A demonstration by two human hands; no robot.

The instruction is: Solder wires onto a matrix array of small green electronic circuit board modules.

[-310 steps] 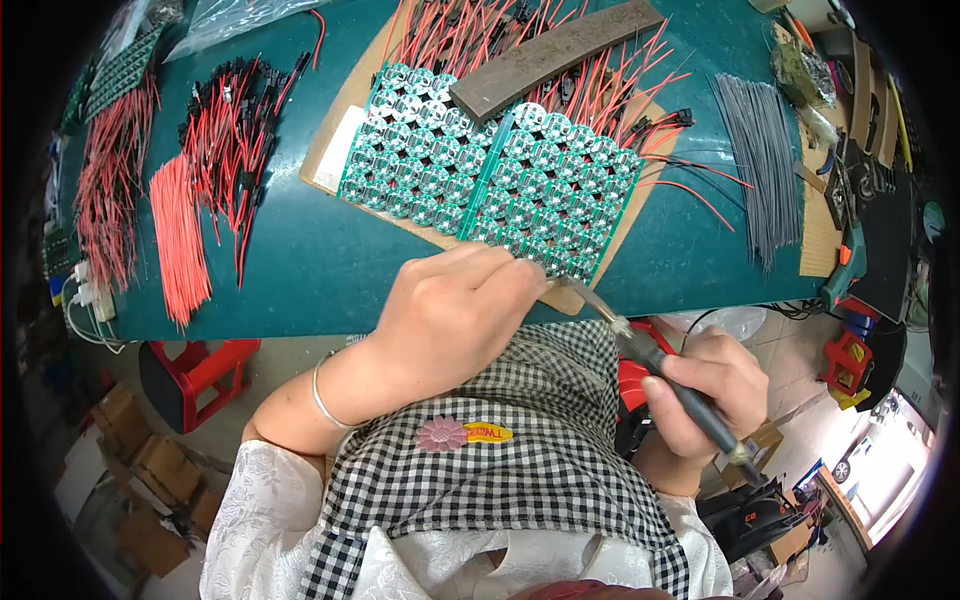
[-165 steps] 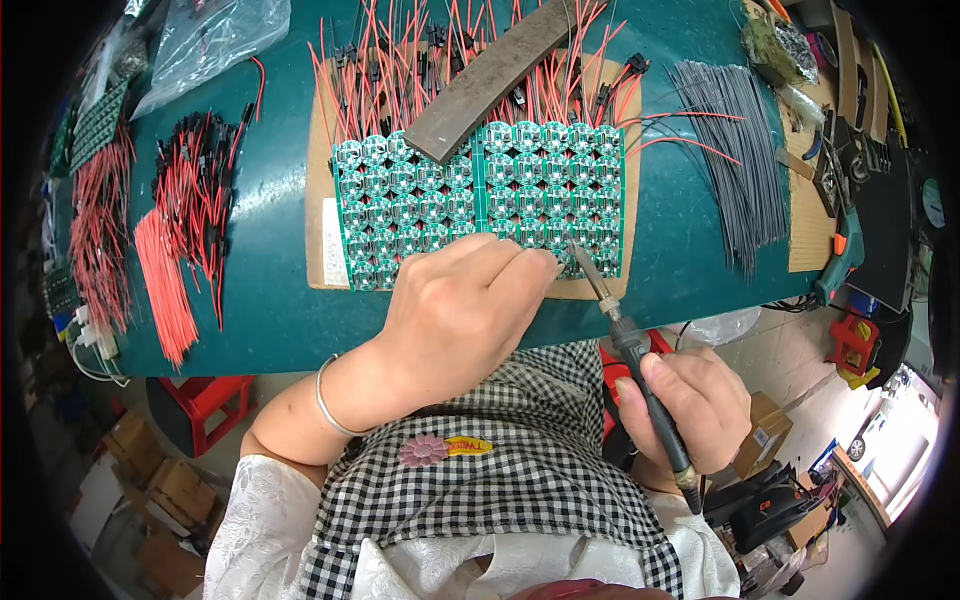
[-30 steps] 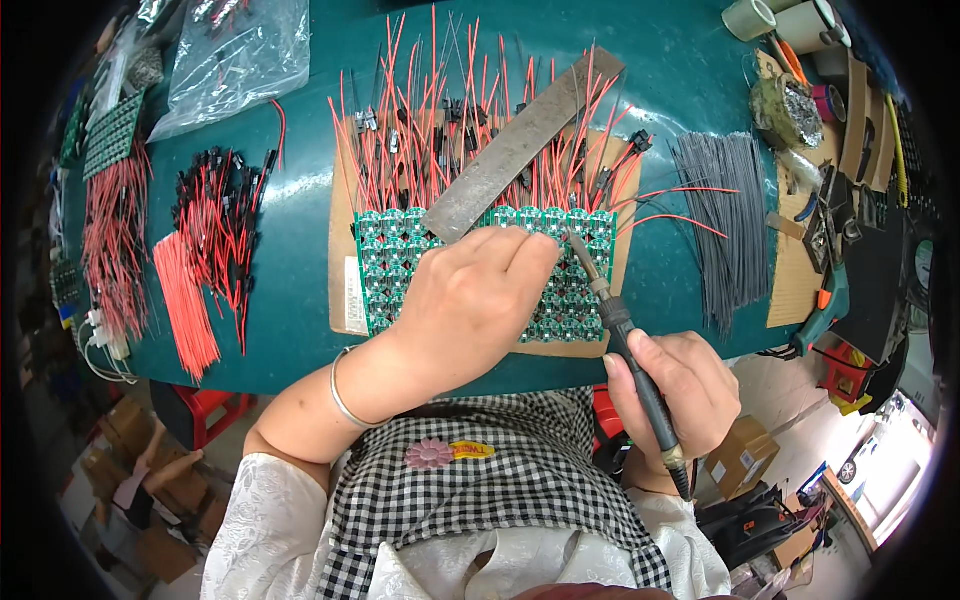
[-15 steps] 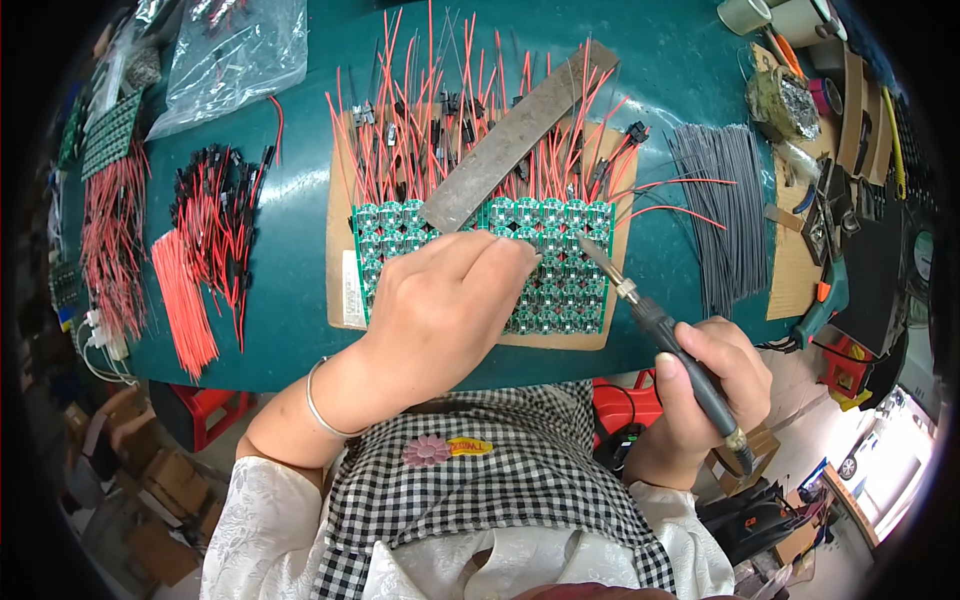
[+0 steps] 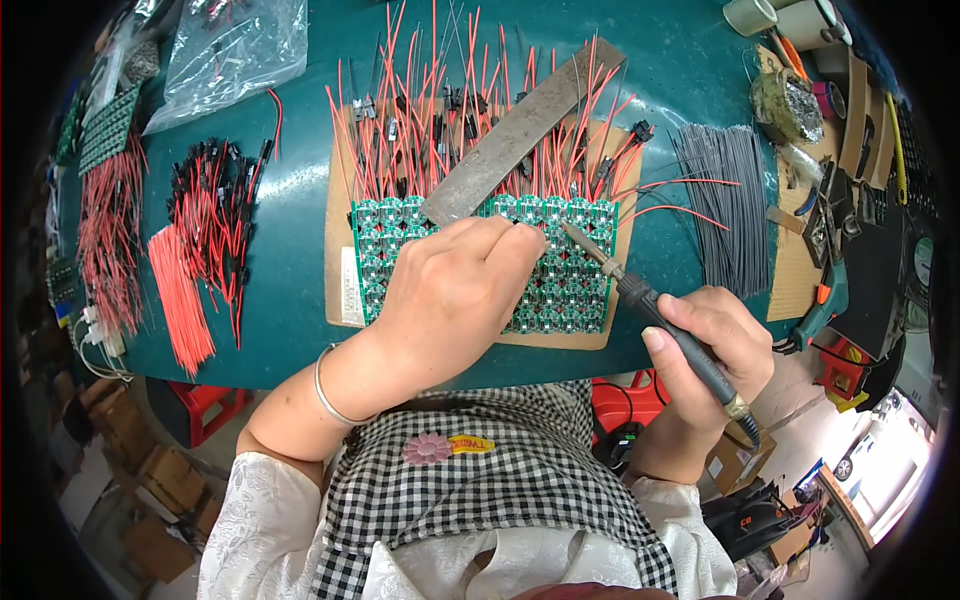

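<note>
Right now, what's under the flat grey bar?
The flat grey bar lies across red wires, visible on both sides, and its near end overlaps the green circuit boards. Whatever is directly beneath is covered; can't tell how many wires.

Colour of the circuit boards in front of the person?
The circuit boards are green; best seen in the head view.

The circuit boards (image 5: 562,292) are coloured green, the soldering iron handle (image 5: 638,294) black, the tabletop (image 5: 285,300) teal and one wire bundle (image 5: 728,225) grey, while the apron (image 5: 480,500) is checked in black and white.
</note>
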